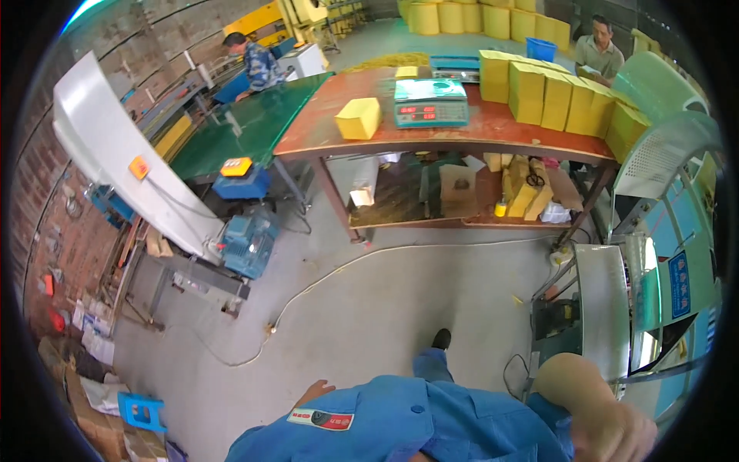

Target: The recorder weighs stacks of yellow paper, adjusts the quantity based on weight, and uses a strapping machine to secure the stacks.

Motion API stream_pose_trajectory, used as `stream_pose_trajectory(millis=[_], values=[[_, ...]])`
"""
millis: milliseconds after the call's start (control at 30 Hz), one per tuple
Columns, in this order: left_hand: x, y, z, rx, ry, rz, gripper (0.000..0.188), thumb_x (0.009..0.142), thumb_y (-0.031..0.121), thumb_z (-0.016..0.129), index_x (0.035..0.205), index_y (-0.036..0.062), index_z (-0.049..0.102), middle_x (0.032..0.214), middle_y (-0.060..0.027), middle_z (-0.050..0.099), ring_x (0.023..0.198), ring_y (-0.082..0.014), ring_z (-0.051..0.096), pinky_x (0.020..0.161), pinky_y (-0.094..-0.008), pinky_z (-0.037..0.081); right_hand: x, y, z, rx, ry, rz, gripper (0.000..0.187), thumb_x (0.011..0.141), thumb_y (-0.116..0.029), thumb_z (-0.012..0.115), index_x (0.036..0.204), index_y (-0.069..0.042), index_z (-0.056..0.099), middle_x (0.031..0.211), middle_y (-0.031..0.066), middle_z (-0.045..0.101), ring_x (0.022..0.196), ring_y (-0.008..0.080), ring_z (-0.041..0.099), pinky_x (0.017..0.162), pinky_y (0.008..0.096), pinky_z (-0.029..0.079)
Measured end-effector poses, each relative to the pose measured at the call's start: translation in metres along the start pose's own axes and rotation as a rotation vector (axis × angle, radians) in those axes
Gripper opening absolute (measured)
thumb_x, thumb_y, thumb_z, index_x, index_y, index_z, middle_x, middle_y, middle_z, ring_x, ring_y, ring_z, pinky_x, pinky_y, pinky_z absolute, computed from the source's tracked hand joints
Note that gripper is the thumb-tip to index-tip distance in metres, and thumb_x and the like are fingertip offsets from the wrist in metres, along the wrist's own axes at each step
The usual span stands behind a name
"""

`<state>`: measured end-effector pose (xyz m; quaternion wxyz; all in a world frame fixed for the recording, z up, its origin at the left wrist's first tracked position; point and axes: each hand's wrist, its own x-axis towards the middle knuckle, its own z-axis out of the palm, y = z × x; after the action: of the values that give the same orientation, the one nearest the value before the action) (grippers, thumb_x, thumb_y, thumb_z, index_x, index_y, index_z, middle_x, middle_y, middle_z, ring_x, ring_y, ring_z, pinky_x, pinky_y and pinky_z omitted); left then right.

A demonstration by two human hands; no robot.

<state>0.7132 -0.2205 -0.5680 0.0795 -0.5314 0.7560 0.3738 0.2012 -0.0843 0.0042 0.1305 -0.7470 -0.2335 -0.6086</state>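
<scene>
My left hand [313, 391] shows only in part beside my blue shirt; its visible fingers are stretched out, with nothing seen in them. Near the lower right rim my right hand [616, 433] is closed, its fingers curled, and what they hold, if anything, is hidden. Neither hand touches the worktable. On that red-topped table [308, 131] ahead stand a teal digital scale [431, 104], a yellow paper stack [359, 118] and a row of tall yellow stacks [527, 92]. To the right of my right arm is a machine with a metal top [603, 308].
A cable [339, 268] snakes over the grey floor. At left stand a white machine arm [123, 154], a blue motor [250, 240] and a green conveyor [254, 127]. A blue stool [142, 412] is lower left. One person [262, 65] works far left, another [600, 50] sits far right.
</scene>
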Motion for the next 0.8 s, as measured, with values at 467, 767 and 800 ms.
stream_pose_trajectory(millis=[467, 767, 800], values=[[0.251, 0.357, -0.212, -0.886, 0.038, -0.159, 0.054, 0.094, 0.033, 0.060, 0.135, -0.0002, 0.051, 0.111, -0.0112, 0.065, 0.094, -0.0197, 0.066, 0.077, -0.0312, 0.053, -0.275, 0.145, -0.199, -0.135, 0.905, 1.613, 0.020, 0.092, -0.003, 0.053, 0.108, 0.003, 0.062, 0.083, 0.0056, 0.063, 0.077, 0.0114, 0.060, 0.072, 0.0262, 0.049], [0.421, 0.592, -0.433, -0.653, 0.098, 0.714, 0.031, 0.099, 0.016, 0.053, 0.125, -0.0016, 0.058, 0.113, -0.0080, 0.067, 0.101, -0.0162, 0.064, 0.089, -0.0318, 0.051, -0.345, 0.236, -0.358, -0.309, 0.920, 1.677, 0.028, 0.093, -0.001, 0.051, 0.119, 0.003, 0.060, 0.092, 0.0081, 0.065, 0.078, 0.0124, 0.062, 0.072, 0.0274, 0.053], [0.447, 0.612, -0.456, -0.639, 0.108, 0.768, 0.030, 0.100, 0.015, 0.052, 0.124, -0.0018, 0.058, 0.112, -0.0080, 0.067, 0.101, -0.0162, 0.064, 0.090, -0.0323, 0.051, -0.347, 0.253, -0.386, -0.346, 0.922, 1.663, 0.030, 0.093, -0.001, 0.050, 0.121, 0.002, 0.058, 0.093, 0.0085, 0.065, 0.076, 0.0128, 0.062, 0.071, 0.0274, 0.053]])
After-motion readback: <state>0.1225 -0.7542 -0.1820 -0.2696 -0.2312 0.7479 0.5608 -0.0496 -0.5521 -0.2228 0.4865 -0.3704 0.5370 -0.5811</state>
